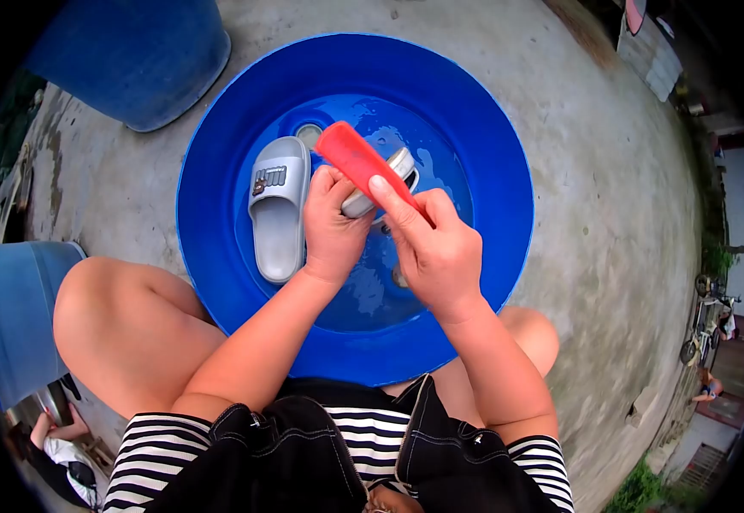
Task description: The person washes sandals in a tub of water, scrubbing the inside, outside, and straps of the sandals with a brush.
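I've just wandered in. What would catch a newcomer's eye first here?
Probably the big, bright blue tub in the middle, with what looks like shallow water in it. Over it, the right hand grips a red tool, perhaps a brush, against a pale shoe held in the left hand. A grey slipper lies sole-down on the tub's left side.

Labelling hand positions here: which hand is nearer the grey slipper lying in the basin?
Left. The left hand is close beside the grey slipper; the right hand is farther right, holding the red object.
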The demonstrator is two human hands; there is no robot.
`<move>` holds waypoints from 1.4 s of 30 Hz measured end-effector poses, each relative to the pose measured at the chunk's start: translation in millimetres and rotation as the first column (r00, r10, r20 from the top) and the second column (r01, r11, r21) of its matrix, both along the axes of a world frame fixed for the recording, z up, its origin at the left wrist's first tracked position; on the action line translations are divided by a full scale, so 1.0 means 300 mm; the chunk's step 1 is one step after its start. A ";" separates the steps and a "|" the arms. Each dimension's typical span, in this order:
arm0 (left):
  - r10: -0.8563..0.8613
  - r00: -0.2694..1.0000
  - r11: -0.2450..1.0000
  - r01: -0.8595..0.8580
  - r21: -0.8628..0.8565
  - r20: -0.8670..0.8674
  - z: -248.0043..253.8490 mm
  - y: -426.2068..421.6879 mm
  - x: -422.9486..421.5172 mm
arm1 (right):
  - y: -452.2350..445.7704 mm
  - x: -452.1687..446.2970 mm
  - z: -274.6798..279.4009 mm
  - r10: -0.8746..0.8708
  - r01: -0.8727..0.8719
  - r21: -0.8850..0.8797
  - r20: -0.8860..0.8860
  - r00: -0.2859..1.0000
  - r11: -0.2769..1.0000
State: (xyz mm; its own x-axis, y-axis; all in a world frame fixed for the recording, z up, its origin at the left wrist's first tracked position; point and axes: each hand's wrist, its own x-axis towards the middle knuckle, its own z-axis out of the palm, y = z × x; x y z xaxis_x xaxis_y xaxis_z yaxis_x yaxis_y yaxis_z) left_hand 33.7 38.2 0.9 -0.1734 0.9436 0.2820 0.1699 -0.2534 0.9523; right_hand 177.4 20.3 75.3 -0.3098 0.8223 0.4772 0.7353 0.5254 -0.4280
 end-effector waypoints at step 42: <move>0.046 0.994 0.987 -0.030 0.156 -0.102 -0.036 0.014 -0.037 | 0.042 -0.034 -0.021 0.182 -0.197 -0.065 -0.192 0.965 0.978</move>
State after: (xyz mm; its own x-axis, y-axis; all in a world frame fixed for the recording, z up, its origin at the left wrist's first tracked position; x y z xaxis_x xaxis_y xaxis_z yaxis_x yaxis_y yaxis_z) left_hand 22.7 42.4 -9.8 -0.1703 0.8809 0.4417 0.2789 -0.3868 0.8790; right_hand 167.2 33.0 69.1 -0.3773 0.7962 0.4730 0.5305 0.6044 -0.5944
